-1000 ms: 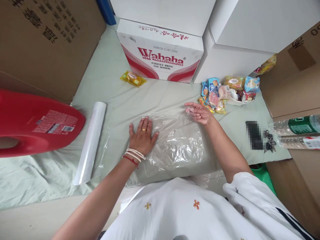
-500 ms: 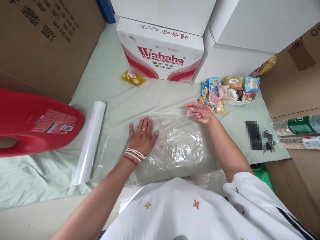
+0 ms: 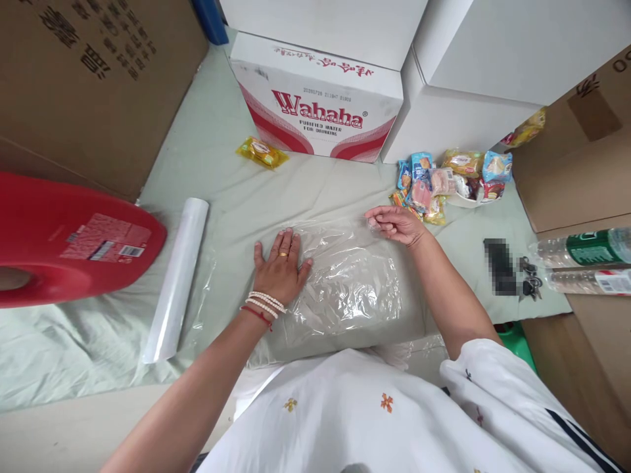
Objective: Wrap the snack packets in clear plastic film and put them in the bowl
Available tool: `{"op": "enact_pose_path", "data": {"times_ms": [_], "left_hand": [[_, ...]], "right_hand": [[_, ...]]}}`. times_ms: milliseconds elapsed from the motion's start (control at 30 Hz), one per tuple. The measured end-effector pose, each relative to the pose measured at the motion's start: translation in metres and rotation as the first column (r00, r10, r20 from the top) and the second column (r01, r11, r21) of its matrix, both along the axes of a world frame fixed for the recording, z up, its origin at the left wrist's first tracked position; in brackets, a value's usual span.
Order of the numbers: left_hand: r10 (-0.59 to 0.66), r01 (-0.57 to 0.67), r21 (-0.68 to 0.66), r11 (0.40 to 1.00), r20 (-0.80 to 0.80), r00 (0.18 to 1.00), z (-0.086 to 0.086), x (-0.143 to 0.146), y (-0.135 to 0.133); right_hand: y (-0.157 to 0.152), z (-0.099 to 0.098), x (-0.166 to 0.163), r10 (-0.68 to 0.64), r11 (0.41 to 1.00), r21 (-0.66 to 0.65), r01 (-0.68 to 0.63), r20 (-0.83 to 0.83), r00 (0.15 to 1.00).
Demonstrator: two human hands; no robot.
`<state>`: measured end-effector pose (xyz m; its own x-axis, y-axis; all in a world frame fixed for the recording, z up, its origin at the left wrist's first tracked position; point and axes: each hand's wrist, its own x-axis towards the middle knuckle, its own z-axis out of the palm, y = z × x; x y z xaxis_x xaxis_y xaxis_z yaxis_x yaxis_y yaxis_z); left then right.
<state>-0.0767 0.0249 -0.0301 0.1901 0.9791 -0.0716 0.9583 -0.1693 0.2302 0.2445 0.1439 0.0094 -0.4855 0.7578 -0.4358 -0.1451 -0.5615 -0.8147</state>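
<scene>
A clear plastic bag lies flat on the pale green cloth in front of me, creased and shiny. My left hand rests palm down on the bag's left side, fingers spread, with a ring and bracelets on it. At the bag's upper right corner, my right hand pinches the thin film between thumb and fingers. The index finger of that hand points out to the left. To the left of the bag lies a roll of clear plastic.
A red jug and a large cardboard box stand at the left. The Wahaha carton is at the back, with a yellow snack packet before it. Several wrapped snacks, keys and plastic bottles are at the right.
My right hand has dipped slightly toward me with the bag's corner, and the film there lies a little lower. The left hand has stayed in place.
</scene>
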Motion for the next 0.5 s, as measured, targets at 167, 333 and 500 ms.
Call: {"op": "enact_pose_path", "data": {"times_ms": [167, 333, 500], "left_hand": [[-0.001, 0.001, 0.006, 1.0, 0.003, 1.0, -0.0008, -0.0002, -0.0002], [-0.003, 0.003, 0.01, 1.0, 0.005, 1.0, -0.0006, -0.0004, -0.0004], [-0.003, 0.003, 0.003, 1.0, -0.002, 1.0, 0.001, 0.0, 0.0]], "right_hand": [[-0.0031, -0.0003, 0.0009, -0.029, 0.999, 0.018, 0.028, 0.041, 0.999], [-0.0024, 0.0029, -0.0011, -0.023, 0.999, 0.027, 0.022, 0.032, 0.999], [-0.0017, 0.0045, -0.0011, -0.023, 0.998, 0.059, 0.022, 0.024, 0.999]]}}
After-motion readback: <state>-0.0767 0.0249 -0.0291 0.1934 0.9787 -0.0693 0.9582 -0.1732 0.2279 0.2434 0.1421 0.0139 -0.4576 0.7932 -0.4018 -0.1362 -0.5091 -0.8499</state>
